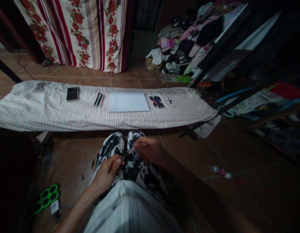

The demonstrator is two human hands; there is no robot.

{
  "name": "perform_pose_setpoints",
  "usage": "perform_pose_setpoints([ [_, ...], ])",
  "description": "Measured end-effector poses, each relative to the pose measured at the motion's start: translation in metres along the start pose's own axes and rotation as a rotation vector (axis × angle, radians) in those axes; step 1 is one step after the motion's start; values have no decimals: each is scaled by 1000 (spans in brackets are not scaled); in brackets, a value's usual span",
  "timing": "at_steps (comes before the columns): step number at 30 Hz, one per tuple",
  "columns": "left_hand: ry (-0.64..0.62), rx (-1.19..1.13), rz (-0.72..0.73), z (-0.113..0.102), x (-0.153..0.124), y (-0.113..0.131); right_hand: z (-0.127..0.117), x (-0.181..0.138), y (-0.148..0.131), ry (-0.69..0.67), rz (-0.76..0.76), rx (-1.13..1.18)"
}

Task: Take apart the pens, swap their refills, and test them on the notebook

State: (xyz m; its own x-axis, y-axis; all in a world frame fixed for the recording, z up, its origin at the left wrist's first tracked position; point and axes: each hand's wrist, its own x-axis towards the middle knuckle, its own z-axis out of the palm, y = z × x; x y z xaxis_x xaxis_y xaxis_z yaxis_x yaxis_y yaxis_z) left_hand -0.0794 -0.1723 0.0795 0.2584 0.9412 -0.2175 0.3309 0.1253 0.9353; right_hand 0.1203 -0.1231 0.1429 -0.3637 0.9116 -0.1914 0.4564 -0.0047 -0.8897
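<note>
Over my lap, my left hand (110, 168) is closed with thumb and fingers pinched on the dark end of a slim pen (128, 153). The pen slants up to the right, and its lighter, pinkish end reaches the fingers of my right hand (148, 149), which are curled together on it. Part of the pen is hidden by the fingers. Beyond my knees, a spiral notebook (128, 102) lies open on a striped cloth (91, 121). Several pens (156, 102) lie grouped to its right, with a single pen (170, 101) farther right. More pens (98, 99) are at its left.
A phone (72, 94) lies on the cloth's left part. Down on the tiled floor are a green object with round dark holes (46, 198), a plastic bottle (221, 172) and a small dark piece (82, 176). A clothes heap (186, 45) and a floral curtain (91, 35) stand behind.
</note>
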Motion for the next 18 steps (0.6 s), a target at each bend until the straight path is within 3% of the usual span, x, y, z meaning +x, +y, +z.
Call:
perform_pose_setpoints([
  [5,-16,-13,7,-1,3,-2,-6,7,4,-15,-98,45],
  [10,4,-44,18,-2,8,-3,-13,13,10,-85,-102,80],
  [18,13,-23,7,-7,12,8,-14,15,6,-37,-156,33],
])
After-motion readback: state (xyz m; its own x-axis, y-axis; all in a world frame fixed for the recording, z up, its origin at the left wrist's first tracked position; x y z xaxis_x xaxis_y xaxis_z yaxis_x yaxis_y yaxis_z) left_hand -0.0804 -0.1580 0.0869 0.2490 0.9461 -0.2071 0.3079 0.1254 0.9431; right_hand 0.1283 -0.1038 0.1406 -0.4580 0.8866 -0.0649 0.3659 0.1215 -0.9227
